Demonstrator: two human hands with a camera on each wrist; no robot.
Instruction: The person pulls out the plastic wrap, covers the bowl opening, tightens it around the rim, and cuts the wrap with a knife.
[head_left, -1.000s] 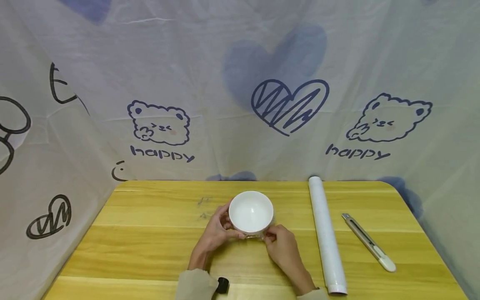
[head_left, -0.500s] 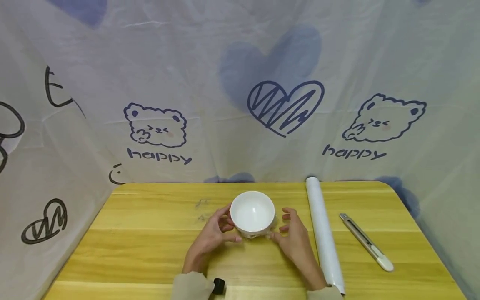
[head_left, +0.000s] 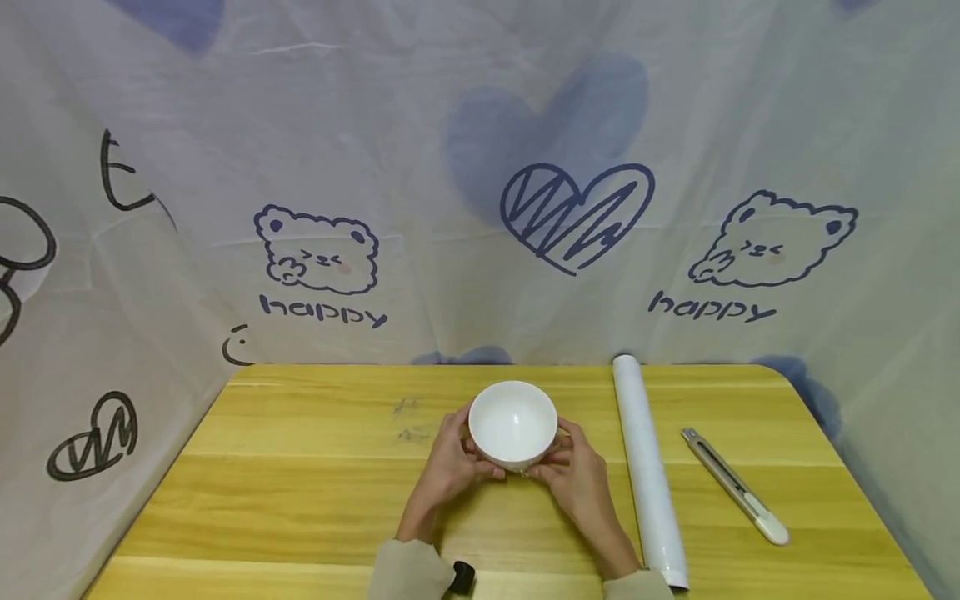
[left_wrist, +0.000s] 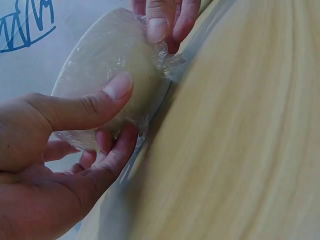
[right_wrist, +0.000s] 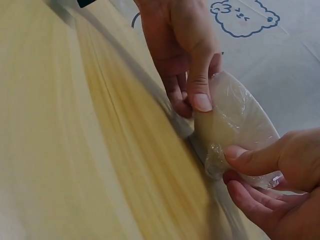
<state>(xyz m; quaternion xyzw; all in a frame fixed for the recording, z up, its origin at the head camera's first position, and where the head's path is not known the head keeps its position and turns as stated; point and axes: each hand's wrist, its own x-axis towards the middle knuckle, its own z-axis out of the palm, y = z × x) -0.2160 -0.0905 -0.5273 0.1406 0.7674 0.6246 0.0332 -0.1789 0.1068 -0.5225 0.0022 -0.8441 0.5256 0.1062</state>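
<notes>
A white bowl (head_left: 513, 423) faces up near the middle of the table, its inside glossy. Clear cling film (left_wrist: 120, 62) covers its outer wall and bunches in crinkles around the foot. My left hand (head_left: 452, 458) holds the bowl's left side, thumb at the front and fingers curled beneath. On the other side, my right hand (head_left: 581, 475) grips it, with the thumb (right_wrist: 240, 154) pressed on the film near the foot. Both thumbs lie low on the wall in the wrist views. The bowl partly hides the fingers behind it in the head view.
To the right of my right hand lies a long white roll (head_left: 648, 475). Farther right is a utility knife (head_left: 735, 487) with a white end. The wooden table (head_left: 300, 483) meets a printed cloth (head_left: 420, 167) at the back and sides.
My right hand let go of the film at the bowl's front, opened out to the right, and now grips the bowl's right side. The bowl has shifted slightly right.
</notes>
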